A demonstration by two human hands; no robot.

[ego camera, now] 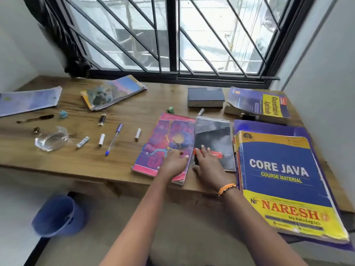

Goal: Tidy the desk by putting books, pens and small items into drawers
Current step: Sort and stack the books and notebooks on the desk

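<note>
Two hands reach over the near edge of a wooden worktop (123, 169) below a barred window (172, 35), each laid on a different book. The left hand (173, 163) rests with fingers extended on the lower corner of a pink book (165, 139); the right hand (206, 166), an orange band at its wrist, lies flat and spread on the lower end of a grey spiral notebook (213, 135) touching the pink book's right side. Neither hand has closed around anything: the fingers look relaxed and straight, pressing rather than gripping, probably to draw the two books together or slide them toward the edge for lifting.

To the right a thick blue-and-yellow course book (284, 169) tops a stack that overhangs the worktop's front edge. Farther back sit a yellow-and-blue book (257, 104) and a dark blue book (205, 96). On the left half, well apart from the hands, small items lie scattered: a blue pen (114, 138), several short white tubes, a clear plastic dish (51, 140) and a small teal object (63, 114), with two more books near the back. A blue bucket (57, 215) stands on the floor below.

No drawer is in view, so nearly everything appears still to be stowed.
</note>
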